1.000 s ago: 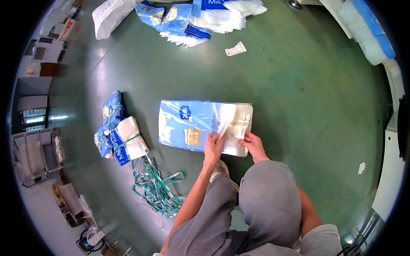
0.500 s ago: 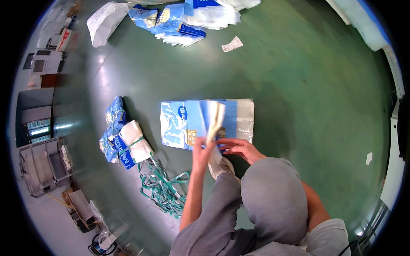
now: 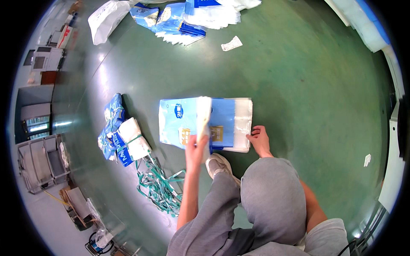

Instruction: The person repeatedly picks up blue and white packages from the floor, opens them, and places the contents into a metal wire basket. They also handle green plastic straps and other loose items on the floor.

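Flat on the green floor before me lies a stack of blue and clear plastic bags. My left hand is closed on a narrow, whitish folded plastic bag and holds it upright over the stack's middle; motion blurs it. At the stack's right edge is my right hand, its fingers bent but apart. The thumb tip touches the clear margin there, and I see nothing held in this hand. My shoe stands just in front of the stack.
Left of the stack are a tied bundle of blue and white bags and a tangle of green straps. More blue bags and a white sack lie at the far side. A paper scrap is nearby. A cart stands at left.
My right hand has moved right, from the stack's near side to its right edge. My left hand and the folded bag have shifted slightly left, and the bag stands more upright.
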Available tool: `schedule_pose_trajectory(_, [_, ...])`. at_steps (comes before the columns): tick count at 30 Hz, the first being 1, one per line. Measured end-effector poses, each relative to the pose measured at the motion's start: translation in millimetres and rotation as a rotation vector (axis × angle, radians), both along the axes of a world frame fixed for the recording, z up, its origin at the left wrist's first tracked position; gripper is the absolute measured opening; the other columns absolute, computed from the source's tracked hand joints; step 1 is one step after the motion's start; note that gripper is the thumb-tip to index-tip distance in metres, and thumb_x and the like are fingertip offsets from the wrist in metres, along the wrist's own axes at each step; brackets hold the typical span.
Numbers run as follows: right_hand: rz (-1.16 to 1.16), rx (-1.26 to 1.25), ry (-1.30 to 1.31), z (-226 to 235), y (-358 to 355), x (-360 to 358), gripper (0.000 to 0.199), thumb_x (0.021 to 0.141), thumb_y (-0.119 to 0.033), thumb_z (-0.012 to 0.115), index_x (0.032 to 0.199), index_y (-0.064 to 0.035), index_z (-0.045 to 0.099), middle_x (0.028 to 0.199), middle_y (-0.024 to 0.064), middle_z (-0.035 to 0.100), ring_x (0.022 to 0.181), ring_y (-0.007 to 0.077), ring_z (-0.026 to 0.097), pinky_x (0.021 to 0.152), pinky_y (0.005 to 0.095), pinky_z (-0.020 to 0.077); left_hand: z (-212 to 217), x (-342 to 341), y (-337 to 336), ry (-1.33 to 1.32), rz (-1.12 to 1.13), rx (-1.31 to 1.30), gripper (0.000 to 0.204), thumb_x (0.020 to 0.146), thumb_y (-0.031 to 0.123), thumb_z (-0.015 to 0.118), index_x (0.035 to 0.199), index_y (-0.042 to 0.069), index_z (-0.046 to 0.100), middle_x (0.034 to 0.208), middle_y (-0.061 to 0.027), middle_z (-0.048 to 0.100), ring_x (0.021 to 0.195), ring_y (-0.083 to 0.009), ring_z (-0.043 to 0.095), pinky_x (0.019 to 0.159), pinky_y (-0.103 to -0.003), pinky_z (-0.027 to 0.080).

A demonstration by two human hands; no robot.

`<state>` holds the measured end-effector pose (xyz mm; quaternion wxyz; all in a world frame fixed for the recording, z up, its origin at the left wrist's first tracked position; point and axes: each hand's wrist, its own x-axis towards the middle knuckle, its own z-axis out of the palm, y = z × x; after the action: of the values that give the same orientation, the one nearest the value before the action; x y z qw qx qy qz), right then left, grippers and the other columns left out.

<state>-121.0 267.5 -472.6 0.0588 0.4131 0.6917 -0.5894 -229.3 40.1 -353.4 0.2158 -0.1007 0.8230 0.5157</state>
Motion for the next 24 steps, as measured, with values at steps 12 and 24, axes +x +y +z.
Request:
schedule_pose_trajectory(12, [-0.177, -0.254, 0.206, -2, -5, 10, 0.036, 0.086, -0.006, 0.075, 0.118, -0.0014, 0.058, 0.111, 0.0117, 0.069, 0.099, 0.0167, 0.066, 0.09, 0.0314, 0.0529, -53, 30, 40, 0.237, -0.123, -0.18, 0.028, 0.092, 0.027, 0.072, 0.095, 0.0, 0.071, 0.09, -0.0095, 0.055, 0.081, -0.0221, 0.054, 0.076, -0.034, 0.045])
schedule_pose_trajectory(24, [0.27, -0.441, 0.381, 57, -28, -19, 0.04, 0.091, 0.0, 0.064, 0.131, 0.0002, 0.059, 0.129, 0.0117, 0.066, 0.119, 0.0203, 0.064, 0.101, 0.0343, 0.0511, -49, 19, 39, 0.07, -0.176, -0.078, 0.031, 0.09, 0.03, 0.074, 0.102, 0.001, 0.073, 0.092, -0.0075, 0.055, 0.083, -0.0182, 0.054, 0.075, -0.032, 0.045])
